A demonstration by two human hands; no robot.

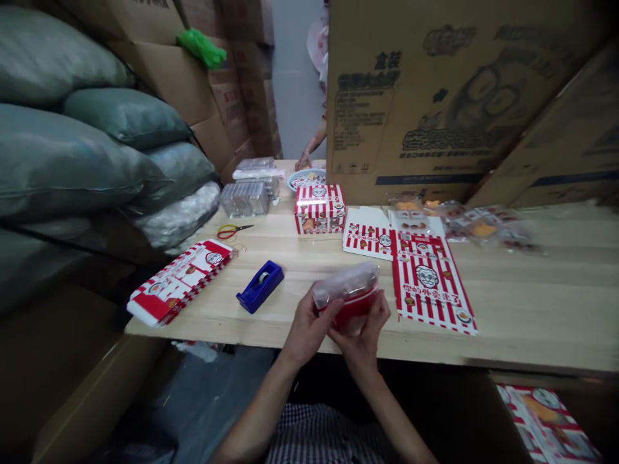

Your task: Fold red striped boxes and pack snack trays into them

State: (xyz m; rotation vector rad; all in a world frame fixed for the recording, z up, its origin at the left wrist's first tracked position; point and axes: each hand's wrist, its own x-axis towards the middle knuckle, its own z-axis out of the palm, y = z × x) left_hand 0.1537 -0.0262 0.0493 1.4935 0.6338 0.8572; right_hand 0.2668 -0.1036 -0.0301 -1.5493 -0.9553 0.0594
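Between my two hands, over the table's front edge, is a clear plastic packet (347,283) with a red part on its lower side. My left hand (309,325) grips its left end, thumb across the front. Fingers of my right hand (365,332) close round its lower right side. What lies inside the packet is too blurred to make out. To the right are flat red-and-white striped cartons (428,290) printed with a face. Left of my hands stands a blue tape dispenser (261,287). Behind them is an assembled striped box (320,209).
Scissors (233,231), stacked clear packs (245,198) and folded striped cartons (181,281) are on the left. Bagged small items (478,225) lie at the back right, before large cardboard boxes (425,103). Another person's hand (304,161) is by a bowl (305,180). Sacks (72,154) are piled left.
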